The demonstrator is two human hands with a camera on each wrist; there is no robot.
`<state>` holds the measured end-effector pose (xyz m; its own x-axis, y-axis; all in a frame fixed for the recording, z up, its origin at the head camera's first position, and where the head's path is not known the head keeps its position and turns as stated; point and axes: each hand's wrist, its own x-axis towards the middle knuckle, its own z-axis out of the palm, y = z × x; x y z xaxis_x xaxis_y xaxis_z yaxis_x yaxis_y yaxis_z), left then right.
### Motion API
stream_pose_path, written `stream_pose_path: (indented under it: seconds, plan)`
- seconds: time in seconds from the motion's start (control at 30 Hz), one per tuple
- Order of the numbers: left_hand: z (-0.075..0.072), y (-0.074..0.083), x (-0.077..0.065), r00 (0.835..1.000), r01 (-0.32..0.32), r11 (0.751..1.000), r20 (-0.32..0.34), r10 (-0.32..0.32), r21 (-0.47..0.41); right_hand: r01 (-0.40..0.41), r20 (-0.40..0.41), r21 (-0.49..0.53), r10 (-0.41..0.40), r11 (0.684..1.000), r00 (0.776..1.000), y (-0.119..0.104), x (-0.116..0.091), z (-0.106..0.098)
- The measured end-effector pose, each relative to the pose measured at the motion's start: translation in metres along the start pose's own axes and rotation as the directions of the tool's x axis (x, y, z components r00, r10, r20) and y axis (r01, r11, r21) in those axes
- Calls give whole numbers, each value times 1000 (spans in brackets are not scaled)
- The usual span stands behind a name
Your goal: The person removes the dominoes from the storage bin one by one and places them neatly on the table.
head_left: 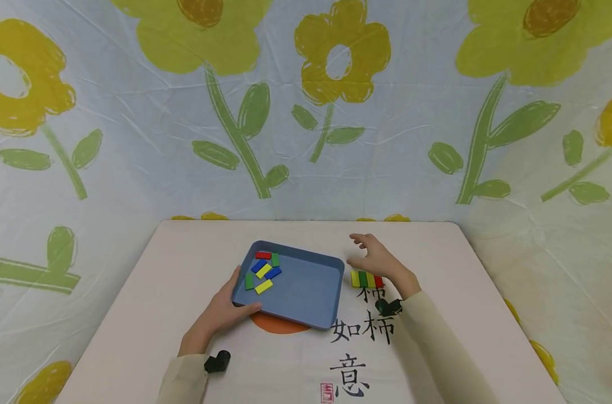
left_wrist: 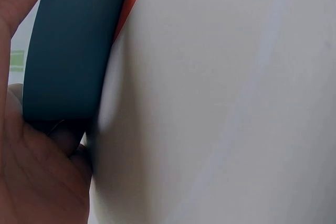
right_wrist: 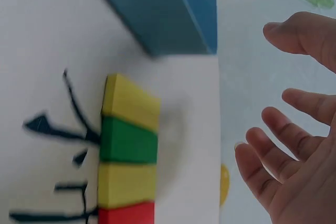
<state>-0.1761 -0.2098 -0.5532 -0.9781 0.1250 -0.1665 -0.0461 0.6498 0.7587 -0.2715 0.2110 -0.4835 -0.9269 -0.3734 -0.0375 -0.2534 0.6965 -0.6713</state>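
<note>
A blue-grey rectangular tray (head_left: pixel 306 292) lies at an angle, with several red, green, blue and yellow blocks (head_left: pixel 263 271) scattered at its left end. My left hand (head_left: pixel 222 310) grips the tray's near left corner, thumb over the near rim. In the left wrist view, the other fingers go beneath the tray wall (left_wrist: pixel 68 51). Off the tray's right side, a row of blocks (right_wrist: pixel 128 140) stands side by side: yellow, green, yellow, red. Above that row my right hand (head_left: pixel 379 259) hovers with fingers spread and nothing between them.
A white cloth with black brush characters (head_left: pixel 351 376), a red seal mark (head_left: pixel 327 393) and an orange round print (head_left: pixel 278 324) covers the table. Behind the table's far edge hangs a flower-printed sheet (head_left: pixel 306 185).
</note>
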Motion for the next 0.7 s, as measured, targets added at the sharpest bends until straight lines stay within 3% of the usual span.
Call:
stream_pose_path:
  seconds: [0.2,0.7]
  plan:
    - [-1,0,0,1000,0,1000,0,0,21,42,18,39,-42,998,999,-22,16,16]
    - [0,-1,0,1000,6,1000,-4,-6,17,175,103,1,-174,985,979,-73,46,71]
